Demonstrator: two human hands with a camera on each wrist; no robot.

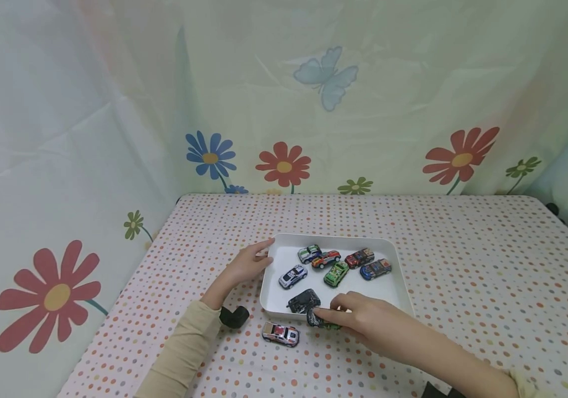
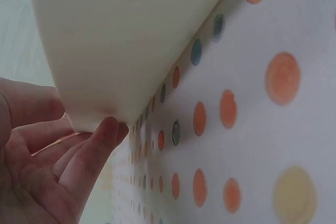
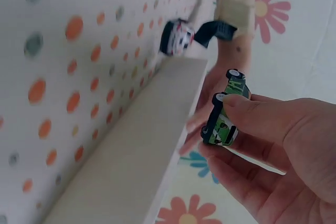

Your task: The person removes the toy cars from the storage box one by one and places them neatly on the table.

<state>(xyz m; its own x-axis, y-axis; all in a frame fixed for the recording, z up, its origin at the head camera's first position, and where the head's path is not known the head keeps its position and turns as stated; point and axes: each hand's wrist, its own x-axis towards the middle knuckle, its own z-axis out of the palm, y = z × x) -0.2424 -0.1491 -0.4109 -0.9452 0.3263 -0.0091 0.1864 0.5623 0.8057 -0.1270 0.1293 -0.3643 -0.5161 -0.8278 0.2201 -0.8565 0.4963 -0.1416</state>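
Note:
My right hand [image 1: 363, 320] pinches a green toy car [image 3: 227, 113] between thumb and fingers, tipped with its wheels sideways, at the tray's near rim. The left hand [image 1: 246, 265] holds the far left corner of the white tray [image 1: 276, 260]; in the left wrist view its fingertips [image 2: 108, 127] press the outer wall. Inside the tray lie a black toy car [image 1: 303, 300], a white-and-blue one [image 1: 293, 276], another green one [image 1: 335, 273] and several more toward the back. A white-and-red toy car [image 1: 281, 334] stands on the table in front of the tray.
A polka-dot cloth [image 1: 204, 221] covers the table. Black wrist straps show by the left forearm [image 1: 234, 317] and at the bottom edge near the right arm. Flower-printed curtains [image 1: 378, 121] hang behind and at the left.

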